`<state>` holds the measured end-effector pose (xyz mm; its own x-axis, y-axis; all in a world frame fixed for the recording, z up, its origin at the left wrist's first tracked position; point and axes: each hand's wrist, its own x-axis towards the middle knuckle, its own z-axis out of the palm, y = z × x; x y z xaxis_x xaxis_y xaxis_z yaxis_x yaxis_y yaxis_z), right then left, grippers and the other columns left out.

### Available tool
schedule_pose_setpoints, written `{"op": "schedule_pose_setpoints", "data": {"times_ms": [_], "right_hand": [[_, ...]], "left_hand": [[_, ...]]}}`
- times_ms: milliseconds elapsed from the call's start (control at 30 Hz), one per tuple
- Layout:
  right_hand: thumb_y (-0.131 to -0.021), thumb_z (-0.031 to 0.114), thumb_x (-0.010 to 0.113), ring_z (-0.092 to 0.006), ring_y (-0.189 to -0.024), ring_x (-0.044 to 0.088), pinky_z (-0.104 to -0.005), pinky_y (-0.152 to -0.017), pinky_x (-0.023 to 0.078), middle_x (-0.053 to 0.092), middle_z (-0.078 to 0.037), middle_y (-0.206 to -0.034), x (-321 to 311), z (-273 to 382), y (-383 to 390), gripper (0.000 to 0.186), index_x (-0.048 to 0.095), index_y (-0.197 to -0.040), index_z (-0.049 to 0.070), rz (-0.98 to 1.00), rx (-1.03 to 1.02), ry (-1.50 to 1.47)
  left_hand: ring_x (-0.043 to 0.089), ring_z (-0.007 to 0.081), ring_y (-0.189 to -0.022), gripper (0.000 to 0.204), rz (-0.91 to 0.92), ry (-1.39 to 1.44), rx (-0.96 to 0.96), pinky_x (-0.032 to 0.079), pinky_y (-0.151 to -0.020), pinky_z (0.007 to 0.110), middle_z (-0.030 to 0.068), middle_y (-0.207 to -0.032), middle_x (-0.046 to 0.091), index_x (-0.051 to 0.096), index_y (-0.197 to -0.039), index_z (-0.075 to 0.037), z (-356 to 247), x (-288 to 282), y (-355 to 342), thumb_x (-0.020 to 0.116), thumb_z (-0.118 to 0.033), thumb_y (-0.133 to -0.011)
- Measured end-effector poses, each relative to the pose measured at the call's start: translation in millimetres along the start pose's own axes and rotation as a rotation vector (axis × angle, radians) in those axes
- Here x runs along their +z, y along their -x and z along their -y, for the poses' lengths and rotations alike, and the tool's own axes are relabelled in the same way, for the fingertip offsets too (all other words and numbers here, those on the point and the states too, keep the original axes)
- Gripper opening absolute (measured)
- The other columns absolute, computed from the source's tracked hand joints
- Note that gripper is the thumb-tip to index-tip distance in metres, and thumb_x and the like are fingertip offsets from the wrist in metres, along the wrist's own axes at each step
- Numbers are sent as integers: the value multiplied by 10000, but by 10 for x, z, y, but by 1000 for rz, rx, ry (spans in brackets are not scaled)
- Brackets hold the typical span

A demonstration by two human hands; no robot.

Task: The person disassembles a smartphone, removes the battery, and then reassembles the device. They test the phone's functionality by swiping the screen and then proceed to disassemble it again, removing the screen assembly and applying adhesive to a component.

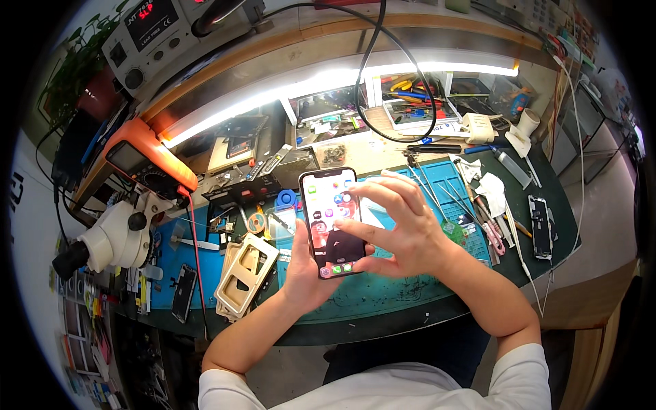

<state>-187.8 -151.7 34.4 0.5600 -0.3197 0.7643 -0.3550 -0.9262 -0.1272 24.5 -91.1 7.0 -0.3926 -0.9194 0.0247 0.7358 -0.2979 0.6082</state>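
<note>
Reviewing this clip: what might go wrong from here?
The phone is held up over the bench by the left hand alone, as far as I can tell, so it might slip. The spread fingers of the right hand are over or near the lit screen, so a stray tap is possible. The right elbow might snag the white cable close by.

From my end I see an orange multimeter (141, 164) near a white microscope (117, 236) (a red lead (197, 256) runs down to their right), with a potted plant (72, 75) beyond. A lit tube (465, 67) runs under the shelf (307, 35), crossed by a looped black cable (434, 102), and a syringe (512, 169) lies rightward on the table (403, 328).
</note>
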Motion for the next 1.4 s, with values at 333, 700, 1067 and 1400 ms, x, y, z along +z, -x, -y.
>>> {"op": "schedule_pose_setpoints", "data": {"times_ms": [333, 700, 1067, 1400], "right_hand": [[-879, 570, 730, -327, -1325, 486, -519, -1126, 416, 549, -106, -1443, 18, 11, -5, 513, 705, -1259, 226, 8, -19, -43], [-807, 440, 812, -282, -1343, 499, -513, -1158, 416, 554, -88, -1464, 56, 37, 45, 487, 718, -1236, 228, 35, -143, -144], [-836, 458, 785, -269, -1344, 493, -523, -1174, 401, 544, -78, -1471, 77, 127, 26, 453, 715, -1216, 221, 102, -160, -159], [-990, 309, 678, -358, -1192, 563, -485, -1002, 471, 618, -160, -1317, 92, 41, 33, 428, 662, -1329, 50, -135, 237, -40]], "left_hand": [[649, 287, -1236, 770, -91, 113, -7, 550, -1048, 462, 112, -1384, 613, 409, -1537, -115, 24, 69, -5, 191, -692, -1075], [618, 274, -1268, 837, 77, 82, 46, 509, -1085, 456, 151, -1385, 608, 449, -1500, -60, -137, -111, -51, 212, -730, -1058], [612, 264, -1289, 834, -15, 220, 42, 516, -1080, 442, 143, -1406, 608, 451, -1509, -72, -140, -58, 9, 212, -732, -1058], [646, 360, -1226, 863, 47, 48, 94, 504, -1076, 481, 214, -1338, 637, 441, -1507, -21, -69, -86, -32, 210, -723, -1059]]}}
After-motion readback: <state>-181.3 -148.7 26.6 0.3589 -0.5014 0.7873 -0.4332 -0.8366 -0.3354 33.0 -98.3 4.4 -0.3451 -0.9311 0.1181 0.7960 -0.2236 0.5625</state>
